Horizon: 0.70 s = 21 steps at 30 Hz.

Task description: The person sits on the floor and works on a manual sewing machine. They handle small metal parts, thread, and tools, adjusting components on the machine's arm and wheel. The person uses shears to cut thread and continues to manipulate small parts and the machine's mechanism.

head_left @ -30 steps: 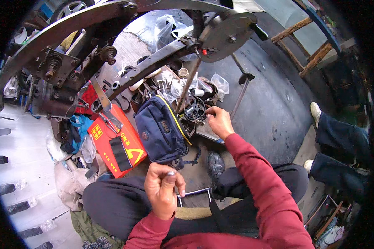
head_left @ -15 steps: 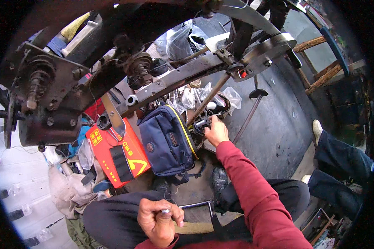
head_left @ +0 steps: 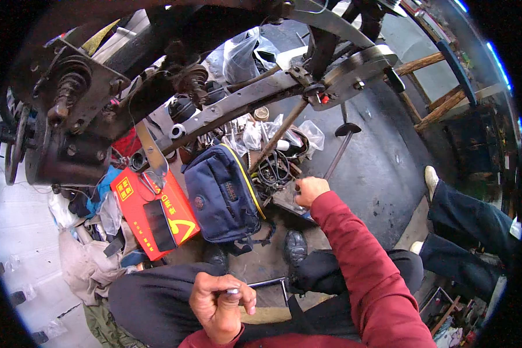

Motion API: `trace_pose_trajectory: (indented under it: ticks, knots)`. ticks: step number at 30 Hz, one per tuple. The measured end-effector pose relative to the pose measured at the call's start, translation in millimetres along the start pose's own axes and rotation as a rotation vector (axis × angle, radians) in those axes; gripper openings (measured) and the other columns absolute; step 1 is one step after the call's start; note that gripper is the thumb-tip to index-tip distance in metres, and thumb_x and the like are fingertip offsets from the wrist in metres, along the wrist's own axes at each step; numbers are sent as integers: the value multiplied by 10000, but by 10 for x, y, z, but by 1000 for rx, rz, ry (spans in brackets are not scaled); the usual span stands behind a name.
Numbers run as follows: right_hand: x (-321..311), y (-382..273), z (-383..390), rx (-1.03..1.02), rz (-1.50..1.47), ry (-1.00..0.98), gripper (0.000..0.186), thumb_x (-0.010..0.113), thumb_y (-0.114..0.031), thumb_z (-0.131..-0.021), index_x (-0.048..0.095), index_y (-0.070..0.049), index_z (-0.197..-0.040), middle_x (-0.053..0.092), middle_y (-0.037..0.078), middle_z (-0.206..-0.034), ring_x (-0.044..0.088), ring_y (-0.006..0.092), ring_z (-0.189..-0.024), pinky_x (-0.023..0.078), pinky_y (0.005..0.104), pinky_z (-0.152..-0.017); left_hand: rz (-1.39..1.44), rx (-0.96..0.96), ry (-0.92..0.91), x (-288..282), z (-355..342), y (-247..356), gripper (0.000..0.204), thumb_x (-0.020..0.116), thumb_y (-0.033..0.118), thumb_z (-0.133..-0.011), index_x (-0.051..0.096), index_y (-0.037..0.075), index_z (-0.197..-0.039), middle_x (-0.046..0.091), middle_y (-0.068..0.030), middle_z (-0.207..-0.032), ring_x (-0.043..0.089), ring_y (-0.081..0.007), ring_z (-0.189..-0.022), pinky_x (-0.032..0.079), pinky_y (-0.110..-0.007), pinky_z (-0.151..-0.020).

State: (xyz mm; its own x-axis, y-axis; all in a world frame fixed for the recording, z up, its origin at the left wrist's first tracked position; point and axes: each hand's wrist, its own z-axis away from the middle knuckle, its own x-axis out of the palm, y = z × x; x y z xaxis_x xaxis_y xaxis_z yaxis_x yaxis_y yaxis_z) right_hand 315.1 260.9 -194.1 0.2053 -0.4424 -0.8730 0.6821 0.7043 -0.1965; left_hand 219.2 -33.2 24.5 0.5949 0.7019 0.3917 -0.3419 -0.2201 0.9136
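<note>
My left hand (head_left: 219, 306) is closed above my lap, thumb and bent forefinger pinching a small shiny metal piece (head_left: 232, 291). My right hand (head_left: 312, 191), in a dark red sleeve, is stretched forward with its fingers curled down. It is at the right side of a heap of tools, just over a dull grey metal tray or block (head_left: 287, 202). Whatever its fingers hold, if anything, is hidden. Dark looped tool handles (head_left: 275, 171) lie in the heap just left of that hand. A navy bag (head_left: 221, 194) with a yellow zip stands to the left.
A black machine frame (head_left: 238, 104) with springs and levers spans the far side. A red box (head_left: 153, 214) with a black flat object on top lies left of the bag. A thin metal rod (head_left: 337, 153) stands beyond my right hand. Another person's legs (head_left: 464, 226) are at right.
My right hand has drawn back from the dark tool handles, toward the right and nearer, uncovering them. My left hand keeps its pinch. The whole view has shifted slightly.
</note>
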Motion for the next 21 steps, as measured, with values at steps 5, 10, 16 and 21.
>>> trace_pose_trajectory:
  ticks: [5, 10, 16, 21]
  knots:
    - [140, -61, -74, 105, -220, 244, 359, 751, -308, -831, 710, -52, -1080, 732, 202, -992, 711, 384, -976, 562, 476, -866, -9, -2, -33, -6, 40, -14, 183, 602, 204, -1058, 472, 76, -1065, 553, -95, -629, 526, -168, -437, 458, -331, -446]
    - [352, -414, -578, 255, -436, 246, 399, 757, -275, -845, 671, -23, -1142, 744, 202, -1040, 710, 387, -1007, 551, 476, -898, -31, -19, -11, -41, 3, -34, 189, 603, 212, -1058, 474, 73, -1065, 550, -89, -620, 529, -169, -437, 457, -330, -444]
    - [216, -484, -744, 388, -447, 116, 469, 724, -344, -797, 680, -74, -1178, 745, 209, -1082, 700, 385, -1081, 527, 465, -963, -25, -25, 9, -45, -40, -32, 190, 597, 217, -1062, 473, 72, -1061, 544, -88, -624, 526, -164, -439, 454, -323, -452]
    - [-221, -242, -621, 267, -273, -35, 459, 702, -447, -750, 781, -40, -945, 754, 225, -996, 726, 383, -990, 561, 460, -896, -77, -12, 21, 2, -30, -24, 212, 611, 236, -1055, 473, 76, -1061, 537, -84, -628, 509, -157, -438, 449, -320, -452]
